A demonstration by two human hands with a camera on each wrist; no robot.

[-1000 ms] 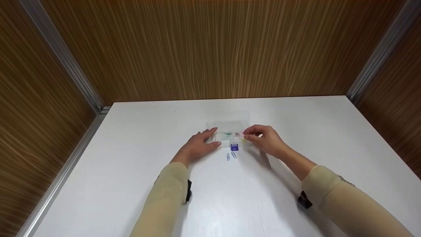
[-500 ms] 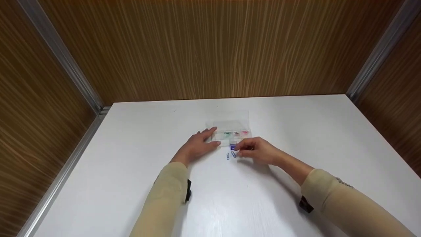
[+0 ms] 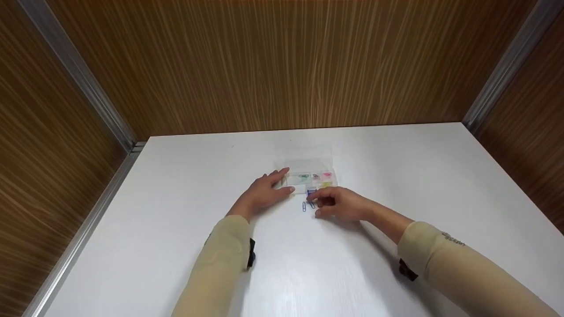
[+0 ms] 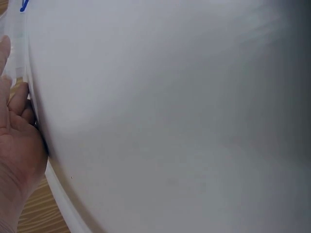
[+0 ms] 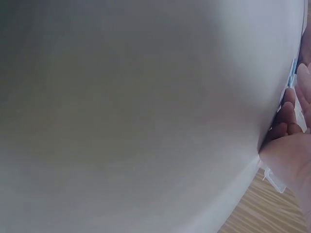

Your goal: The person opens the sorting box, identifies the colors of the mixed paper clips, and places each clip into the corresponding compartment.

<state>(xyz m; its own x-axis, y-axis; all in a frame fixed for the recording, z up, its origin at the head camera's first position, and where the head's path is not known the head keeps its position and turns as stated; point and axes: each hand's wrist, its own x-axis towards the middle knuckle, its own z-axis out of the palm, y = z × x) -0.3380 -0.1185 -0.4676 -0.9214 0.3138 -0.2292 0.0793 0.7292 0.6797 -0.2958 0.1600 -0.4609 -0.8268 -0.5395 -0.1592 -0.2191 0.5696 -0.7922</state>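
A clear plastic box (image 3: 296,190) with compartments lies on the white table, its transparent lid (image 3: 308,154) opened toward the back. My left hand (image 3: 264,192) rests at the box's left end, thumb and fingers extended and spread along it. In front of the box are two blue paper clips: one paper clip (image 3: 304,206) lies bare on the table, the other paper clip (image 3: 312,204) is partly under the fingertips of my right hand (image 3: 341,204). That hand's thumb and index finger stand apart, and the index tip is right at the second clip.
Inside the box show a green clip (image 3: 303,176), small pink pieces (image 3: 327,174), something yellow (image 3: 326,185) and a dark blue piece (image 3: 311,192) in the front compartment. A wood-grain panel (image 3: 282,66) rises behind the white table (image 3: 198,176).
My right hand has come from the box's right side toward me and left, down to the paper clips, and its thumb and index finger have parted. The left hand keeps its place.
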